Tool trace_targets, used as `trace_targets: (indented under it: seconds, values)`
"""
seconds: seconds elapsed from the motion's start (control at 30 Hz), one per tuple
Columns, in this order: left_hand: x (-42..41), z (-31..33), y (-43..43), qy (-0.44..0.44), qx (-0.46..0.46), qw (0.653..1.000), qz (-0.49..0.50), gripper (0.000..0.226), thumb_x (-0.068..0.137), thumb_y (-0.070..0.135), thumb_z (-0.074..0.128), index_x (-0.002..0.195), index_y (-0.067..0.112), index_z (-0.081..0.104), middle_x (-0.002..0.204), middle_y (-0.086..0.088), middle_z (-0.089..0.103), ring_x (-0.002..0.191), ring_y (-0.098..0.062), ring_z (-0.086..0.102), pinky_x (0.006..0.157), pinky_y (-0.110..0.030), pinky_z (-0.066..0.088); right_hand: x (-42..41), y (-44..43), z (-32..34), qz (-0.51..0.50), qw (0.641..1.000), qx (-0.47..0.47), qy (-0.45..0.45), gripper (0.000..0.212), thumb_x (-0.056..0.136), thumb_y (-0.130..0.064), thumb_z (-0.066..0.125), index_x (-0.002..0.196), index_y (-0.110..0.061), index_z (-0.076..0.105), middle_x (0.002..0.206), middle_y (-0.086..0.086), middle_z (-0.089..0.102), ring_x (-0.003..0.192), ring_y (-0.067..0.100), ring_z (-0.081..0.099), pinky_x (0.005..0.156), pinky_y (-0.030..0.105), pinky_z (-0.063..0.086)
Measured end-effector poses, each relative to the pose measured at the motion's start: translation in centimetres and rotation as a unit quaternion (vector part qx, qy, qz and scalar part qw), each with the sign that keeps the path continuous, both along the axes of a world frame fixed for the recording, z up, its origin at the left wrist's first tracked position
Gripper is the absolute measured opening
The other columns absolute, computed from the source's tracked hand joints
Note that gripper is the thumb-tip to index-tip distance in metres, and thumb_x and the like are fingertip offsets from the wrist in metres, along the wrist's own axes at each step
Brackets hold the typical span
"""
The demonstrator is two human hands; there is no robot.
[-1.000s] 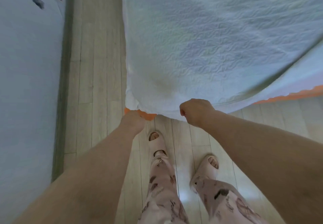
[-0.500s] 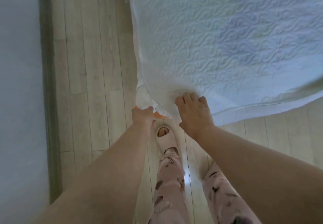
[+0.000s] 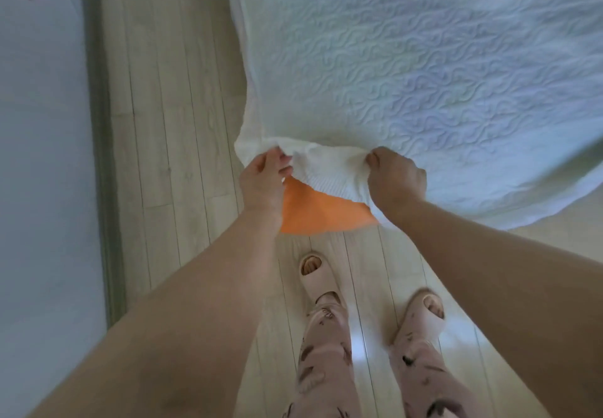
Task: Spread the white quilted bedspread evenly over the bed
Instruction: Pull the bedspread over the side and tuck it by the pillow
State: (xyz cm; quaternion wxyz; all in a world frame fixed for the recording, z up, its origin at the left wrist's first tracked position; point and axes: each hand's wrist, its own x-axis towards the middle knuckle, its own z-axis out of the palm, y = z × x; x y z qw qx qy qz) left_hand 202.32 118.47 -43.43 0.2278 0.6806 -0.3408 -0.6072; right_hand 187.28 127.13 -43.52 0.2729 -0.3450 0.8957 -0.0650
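Looking down in the head view: the bedspread (image 3: 424,75) covers the bed, its near corner bunched and lifted. Left hand (image 3: 266,174) pinches the corner's left side; right hand (image 3: 396,177) is closed on the fabric just beside it. An orange sheet (image 3: 318,213) shows beneath. Slippers (image 3: 315,272) stand on the floor (image 3: 169,124).

L hand (image 3: 265,174) & R hand (image 3: 396,178) are both pinching the white quilted bedspread (image 3: 424,68) at its near corner, bunching it; orange sheet (image 3: 313,212) is showing underneath, slippers (image 3: 316,275) standing on wood floor (image 3: 169,124).
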Motion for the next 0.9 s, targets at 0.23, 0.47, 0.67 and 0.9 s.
trace_targets:
  seconds: [0.23, 0.47, 0.67, 0.9]
  values:
    - [-3.4, -1.3, -0.1, -0.142, 0.11, 0.966, -0.184, 0.013, 0.089, 0.026, 0.054, 0.082, 0.016, 0.059, 0.093, -0.006, 0.064, 0.104, -0.029, 0.063, 0.097, -0.046, 0.052, -4.7, -2.3, 2.0, -0.192, 0.979, -0.025, -0.069, 0.034, 0.099, -0.026, 0.036, 0.12, -0.013, 0.059, 0.125, 0.015, 0.06, 0.118, 0.034, 0.054, 0.097, 0.038, 0.041]
    - [-7.3, -1.2, 1.6, 0.028, 0.22, 0.971, -0.083, 0.021, 0.097, 0.026, 0.052, 0.115, 0.014, 0.052, 0.102, 0.0, 0.055, 0.107, -0.018, 0.06, 0.086, -0.039, 0.055, -7.0, -2.1, 2.1, -0.209, 0.969, -0.08, -0.1, 0.032, 0.099, -0.025, 0.033, 0.103, -0.011, 0.061, 0.111, 0.014, 0.065, 0.101, 0.031, 0.059, 0.075, 0.03, 0.037]
    - [-8.1, -1.3, 1.7, 0.012, 0.085, 0.996, -0.027, 0.02, 0.092, 0.025, 0.059, 0.111, 0.019, 0.058, 0.088, 0.012, 0.055, 0.09, -0.01, 0.056, 0.093, -0.03, 0.047, -7.9, -1.7, 1.9, -0.19, 0.973, -0.101, -0.083, 0.032, 0.1, -0.026, 0.033, 0.104, -0.01, 0.061, 0.107, 0.011, 0.064, 0.101, 0.03, 0.059, 0.074, 0.03, 0.038]
    - [-2.3, -0.2, 2.3, -0.128, 0.033, 0.99, 0.05, 0.011, 0.091, 0.014, 0.048, 0.086, 0.011, 0.057, 0.086, -0.004, 0.059, 0.086, -0.023, 0.057, 0.076, -0.034, 0.048, -4.9, 0.3, 2.9, -0.031, 0.985, -0.101, -0.137, 0.026, 0.099, -0.032, 0.041, 0.096, -0.017, 0.061, 0.079, -0.004, 0.056, 0.083, 0.019, 0.054, 0.07, 0.028, 0.035]
